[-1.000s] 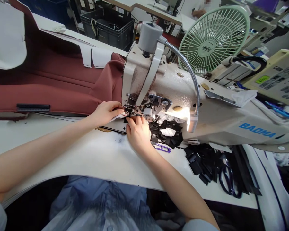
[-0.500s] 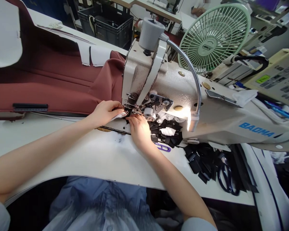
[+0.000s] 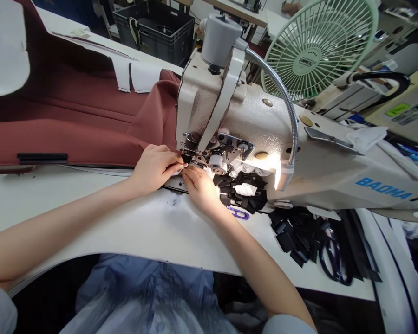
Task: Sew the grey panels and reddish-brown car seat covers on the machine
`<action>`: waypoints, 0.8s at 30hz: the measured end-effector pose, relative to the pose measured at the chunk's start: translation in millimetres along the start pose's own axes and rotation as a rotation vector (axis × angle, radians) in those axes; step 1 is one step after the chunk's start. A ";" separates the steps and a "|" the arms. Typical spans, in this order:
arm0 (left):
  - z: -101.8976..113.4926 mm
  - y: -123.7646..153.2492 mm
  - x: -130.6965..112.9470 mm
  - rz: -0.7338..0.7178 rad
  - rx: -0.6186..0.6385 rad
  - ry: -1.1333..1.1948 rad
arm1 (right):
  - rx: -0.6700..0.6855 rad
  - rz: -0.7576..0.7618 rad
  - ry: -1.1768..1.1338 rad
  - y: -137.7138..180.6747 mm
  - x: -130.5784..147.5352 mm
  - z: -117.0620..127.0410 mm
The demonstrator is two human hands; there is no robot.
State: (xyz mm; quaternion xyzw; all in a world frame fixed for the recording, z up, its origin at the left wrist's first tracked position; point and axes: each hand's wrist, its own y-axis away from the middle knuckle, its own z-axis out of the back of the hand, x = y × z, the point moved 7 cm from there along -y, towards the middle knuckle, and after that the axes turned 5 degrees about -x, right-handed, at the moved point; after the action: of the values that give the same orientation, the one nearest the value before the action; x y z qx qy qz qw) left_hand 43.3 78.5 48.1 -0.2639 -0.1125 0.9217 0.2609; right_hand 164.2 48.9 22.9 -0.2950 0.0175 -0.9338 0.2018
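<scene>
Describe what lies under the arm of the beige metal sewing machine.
A pile of small, flat black pieces, with a crumpled white scrap on top. Anything beneath the pile or the right hand is covered.

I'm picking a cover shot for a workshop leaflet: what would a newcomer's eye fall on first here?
The large pale sewing machine marked BAOMA dominates the middle and right, with a glaring lamp on its near side. At the machine's left end, the left hand and right hand work close together, beside reddish-brown material spreading leftward. Behind the machine, upper right, stands a pale green fan.
</scene>
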 end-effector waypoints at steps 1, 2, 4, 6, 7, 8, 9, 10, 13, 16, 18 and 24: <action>0.2 2.1 -3.6 -0.030 -0.014 -0.011 | 0.015 0.028 -0.023 1.9 0.3 -0.7; 0.4 4.1 -7.2 -0.058 -0.028 -0.024 | 0.031 0.050 -0.038 4.3 0.6 -1.4; 0.5 8.2 -15.2 -0.118 -0.057 -0.079 | 0.064 0.072 -0.022 9.7 1.0 -3.5; -1.1 12.2 -23.7 -0.184 -0.068 -0.169 | 0.087 0.077 0.041 14.8 1.2 -4.6; -2.0 14.1 -27.8 -0.218 -0.074 -0.211 | 0.096 0.089 0.069 17.2 2.1 -4.1; -2.9 16.0 -31.5 -0.252 -0.080 -0.245 | 0.106 0.112 0.082 19.3 3.6 -2.9; -3.6 17.9 -34.9 -0.287 -0.089 -0.268 | 0.119 0.142 0.073 21.3 5.7 -1.0; -4.3 19.8 -37.7 -0.318 -0.095 -0.284 | 0.133 0.171 0.043 23.1 7.4 1.8; -6.0 25.6 -42.7 -0.381 -0.093 -0.300 | 0.131 0.126 -0.065 24.5 2.8 14.0; -9.4 31.7 -44.5 -0.412 -0.046 -0.358 | 0.020 -0.042 -0.007 21.5 -12.5 25.1; -10.8 34.8 -44.8 -0.428 -0.025 -0.404 | -0.036 -0.064 0.087 19.3 -15.7 25.6; -6.5 31.3 -37.1 -0.373 -0.093 -0.343 | -0.039 0.040 0.291 15.8 -9.1 10.9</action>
State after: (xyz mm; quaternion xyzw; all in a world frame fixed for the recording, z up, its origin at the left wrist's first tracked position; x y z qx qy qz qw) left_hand 60.6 32.7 47.7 -0.0902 -0.2440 0.8827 0.3913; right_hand 182.9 38.9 24.6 -0.1598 0.0706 -0.9620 0.2098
